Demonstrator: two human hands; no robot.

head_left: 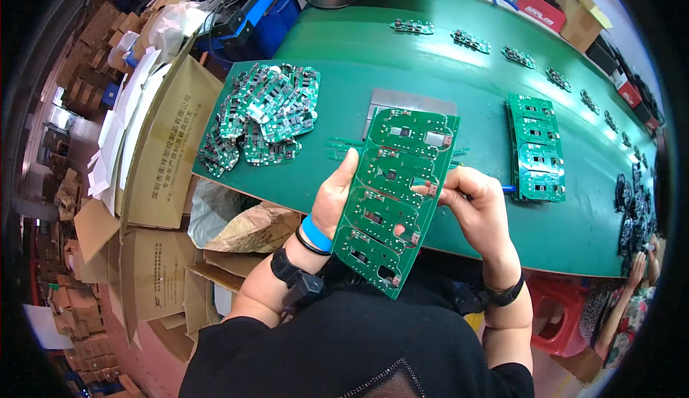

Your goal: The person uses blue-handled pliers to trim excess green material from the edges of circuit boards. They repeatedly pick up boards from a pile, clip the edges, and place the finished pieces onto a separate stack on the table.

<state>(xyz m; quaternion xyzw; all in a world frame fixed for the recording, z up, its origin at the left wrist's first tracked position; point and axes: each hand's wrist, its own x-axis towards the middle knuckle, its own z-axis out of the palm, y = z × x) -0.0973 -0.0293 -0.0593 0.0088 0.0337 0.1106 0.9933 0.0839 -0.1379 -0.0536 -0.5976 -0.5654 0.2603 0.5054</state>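
Green-topped counter [402, 53] lies beneath both hands, left hand [331, 200] and right hand [477, 208] gripping the long green circuit-board panel [395, 197] by its edges above it, seemingly mid-inspection, so snapping boards apart likely needs firm thumbs.

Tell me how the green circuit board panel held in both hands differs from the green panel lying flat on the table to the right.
The held green circuit board panel is lifted and tilted, gripped by the left hand and right hand; the green panel lying on the green table rests flat, untouched. The held one looks larger, being nearer the camera. The lying one seems stacked on others. Both are long multi-board strips.
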